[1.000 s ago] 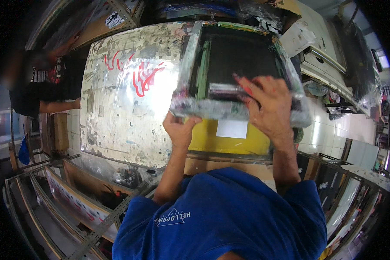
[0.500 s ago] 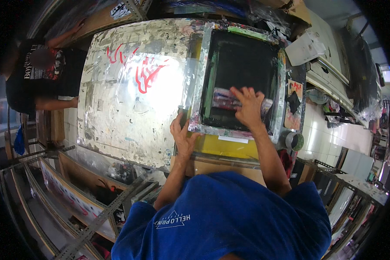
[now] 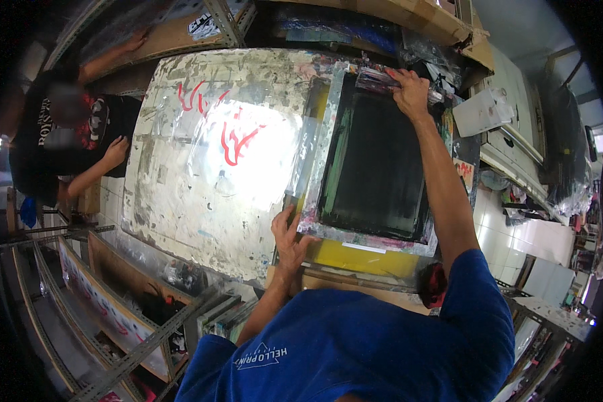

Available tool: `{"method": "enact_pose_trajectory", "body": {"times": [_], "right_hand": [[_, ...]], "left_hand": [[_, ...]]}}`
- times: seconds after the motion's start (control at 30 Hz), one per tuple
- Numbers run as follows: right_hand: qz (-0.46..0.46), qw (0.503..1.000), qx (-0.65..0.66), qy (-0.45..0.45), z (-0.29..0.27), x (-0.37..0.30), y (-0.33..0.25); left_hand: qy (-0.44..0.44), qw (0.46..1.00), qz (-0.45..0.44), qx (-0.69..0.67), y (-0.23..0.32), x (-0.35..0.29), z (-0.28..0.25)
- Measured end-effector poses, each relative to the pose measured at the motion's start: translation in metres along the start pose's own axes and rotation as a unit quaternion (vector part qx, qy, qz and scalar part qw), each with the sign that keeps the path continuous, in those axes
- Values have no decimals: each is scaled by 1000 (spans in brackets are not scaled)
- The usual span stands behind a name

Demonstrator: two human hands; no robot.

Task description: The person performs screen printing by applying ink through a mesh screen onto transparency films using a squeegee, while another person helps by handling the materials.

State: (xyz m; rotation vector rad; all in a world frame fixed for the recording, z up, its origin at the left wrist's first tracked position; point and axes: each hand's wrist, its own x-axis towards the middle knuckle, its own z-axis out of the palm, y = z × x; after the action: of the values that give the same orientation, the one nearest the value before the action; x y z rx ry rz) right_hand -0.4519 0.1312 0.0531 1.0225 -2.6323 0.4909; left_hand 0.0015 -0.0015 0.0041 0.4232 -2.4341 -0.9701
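A silk-screen frame (image 3: 338, 236) with a dark, ink-covered mesh (image 3: 375, 161) lies over a yellow sheet (image 3: 355, 258) on the work table. At its far end, my right hand (image 3: 411, 92) is closed on an ink-smeared squeegee (image 3: 375, 80), which lies crosswise there. My right arm reaches over the frame's right side and hides part of it. My left hand (image 3: 289, 240) is by the near left corner of the frame, fingers apart, its thumb close to the edge. Whether that thumb presses on the frame is hard to tell.
On the stained pale table (image 3: 174, 187), left of the frame, lies a clear film (image 3: 204, 151) with red shapes. A person in a black shirt (image 3: 67, 147) stands at the far left. Metal racks (image 3: 134, 355) fill the lower left. A white container (image 3: 479, 114) sits right.
My right hand has carried the squeegee from the near part of the mesh to the far end. My left hand keeps by the corner. The other person's near hand has lifted from the table edge.
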Motion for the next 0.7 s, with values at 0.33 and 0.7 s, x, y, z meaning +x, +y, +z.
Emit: {"method": "enact_pose_trajectory", "body": {"times": [0.33, 0.7], "right_hand": [[154, 970, 180, -63, -56, -25, -13], [-2, 995, 78, -59, -227, -163, -153]], "left_hand": [[6, 998, -58, -26, -5, -11, 9], [159, 974, -60, -147, 96, 75, -31]]}}
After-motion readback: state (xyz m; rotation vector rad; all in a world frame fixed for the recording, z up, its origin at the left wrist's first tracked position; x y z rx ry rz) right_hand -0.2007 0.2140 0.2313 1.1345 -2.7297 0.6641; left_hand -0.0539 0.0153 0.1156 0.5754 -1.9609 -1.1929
